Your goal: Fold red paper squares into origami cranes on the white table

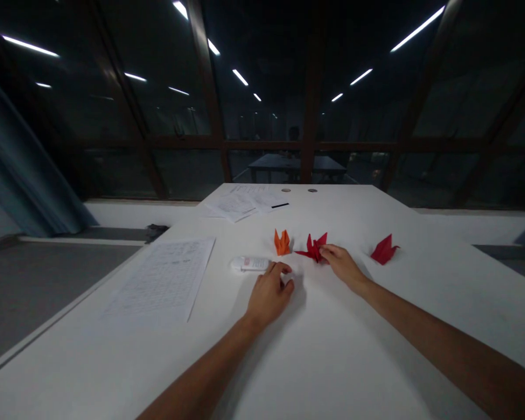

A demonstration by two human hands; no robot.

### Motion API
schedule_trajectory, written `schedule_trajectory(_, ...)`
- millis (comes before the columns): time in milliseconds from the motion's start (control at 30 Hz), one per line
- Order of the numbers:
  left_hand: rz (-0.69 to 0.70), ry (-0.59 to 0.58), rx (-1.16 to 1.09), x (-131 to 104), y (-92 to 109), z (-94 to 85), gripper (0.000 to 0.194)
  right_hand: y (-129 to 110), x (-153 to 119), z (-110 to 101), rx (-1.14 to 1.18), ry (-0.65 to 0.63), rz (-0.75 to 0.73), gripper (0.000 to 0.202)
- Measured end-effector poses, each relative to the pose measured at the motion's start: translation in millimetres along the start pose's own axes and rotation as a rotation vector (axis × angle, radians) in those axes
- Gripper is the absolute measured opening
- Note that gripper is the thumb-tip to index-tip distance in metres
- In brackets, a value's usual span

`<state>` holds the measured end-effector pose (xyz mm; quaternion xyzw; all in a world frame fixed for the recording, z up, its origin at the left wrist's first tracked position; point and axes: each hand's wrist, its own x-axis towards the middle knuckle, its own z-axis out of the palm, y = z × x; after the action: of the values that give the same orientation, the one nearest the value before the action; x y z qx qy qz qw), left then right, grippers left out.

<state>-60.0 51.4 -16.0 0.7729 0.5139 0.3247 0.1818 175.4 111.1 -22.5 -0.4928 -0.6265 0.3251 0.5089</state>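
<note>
Head view: right hand [342, 263] is pinching the red crane [314, 247] with its fingertips; left hand [269, 293] is resting loosely curled, holding nothing, beside the tube [250, 264].

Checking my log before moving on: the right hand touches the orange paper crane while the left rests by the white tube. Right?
Not quite. In the head view the right hand touches the red paper crane; the orange paper crane stands apart, untouched. The left hand does rest by the white tube.
</note>
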Motion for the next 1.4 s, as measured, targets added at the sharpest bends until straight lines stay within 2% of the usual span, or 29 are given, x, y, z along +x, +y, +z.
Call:
schedule_trajectory(100,0.000,-0.021,-0.070,-1.0,2.2,-1.5,0.023,-12.6,-28.7,7.6,0.174,-0.149,0.084,0.043)
schedule_trajectory(200,0.040,-0.080,-0.238,-3.1,7.8,-4.7,0.032,-27.4,-56.6,13.2,0.295,-0.262,0.135,0.036)
schedule_trajectory(300,0.060,-0.195,-0.371,-5.1,12.1,-7.0,0.030,-38.7,-71.2,15.2,0.354,-0.310,0.156,0.025)
schedule_trajectory(367,0.042,-0.209,-0.426,-5.6,12.5,-6.9,0.030,-41.5,-74.8,15.6,0.382,-0.321,0.154,0.028)
schedule_trajectory(567,-0.057,-0.174,-0.587,-4.3,9.8,-2.7,0.029,-36.9,-82.6,17.8,0.412,-0.300,0.091,0.047)
schedule_trajectory(667,-0.120,-0.167,-0.660,-4.7,12.0,-2.4,0.049,-35.1,-85.4,18.6,0.365,-0.268,0.063,0.053)
schedule_trajectory(767,-0.151,-0.174,-0.737,-6.1,16.6,-3.2,0.057,-34.5,-85.6,18.3,0.346,-0.257,0.063,0.047)
schedule_trajectory(967,-0.127,-0.237,-0.813,-9.1,22.0,-4.5,0.044,-36.5,-84.7,16.1,0.358,-0.250,0.066,0.043)
schedule_trajectory(1167,-0.108,-0.259,-0.804,-8.6,21.2,-5.1,0.041,-44.0,-83.6,13.6,0.327,-0.144,0.052,0.027)
schedule_trajectory(1400,-0.060,-0.275,-0.804,-7.8,16.9,-5.0,0.039,-40.1,-83.1,13.3,0.359,-0.160,0.024,0.019)
